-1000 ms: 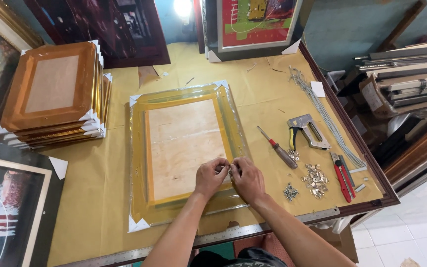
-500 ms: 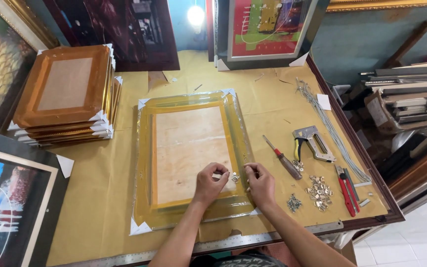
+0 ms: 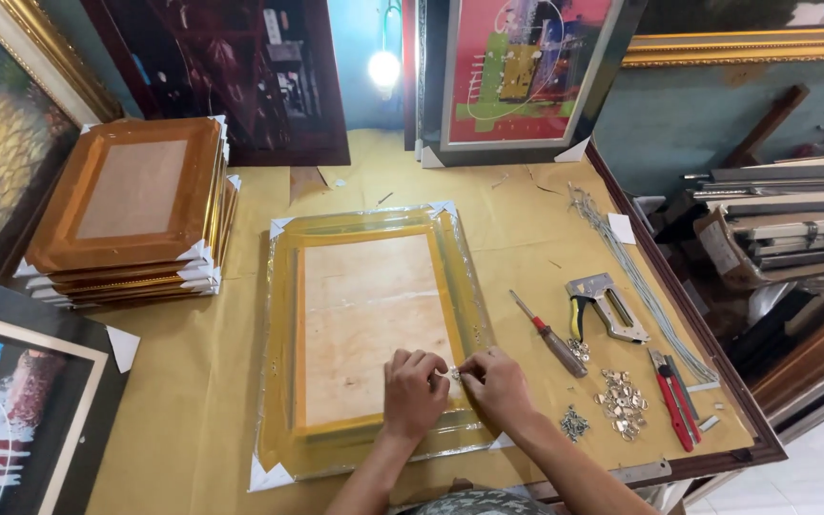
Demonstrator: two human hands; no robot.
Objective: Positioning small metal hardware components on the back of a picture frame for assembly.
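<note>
Both hands — left hand [image 3: 413, 390], right hand [image 3: 494, 385] — pinching small metal hanger [image 3: 452, 374], on wrapped frame [image 3: 370, 334] back

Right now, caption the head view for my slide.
Both hands, left hand and right hand, pinch a small metal fitting on a face-down wrapped gold frame.

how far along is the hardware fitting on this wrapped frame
Done: the gold frame lies face down, wrapped in clear film, with its backing board in. In hand: the left hand and right hand pinch a small metal fitting against the frame's right rail. Left: the screwdriver, staple gun and loose fittings lie unused; no other fitting shows on the frame.
</note>
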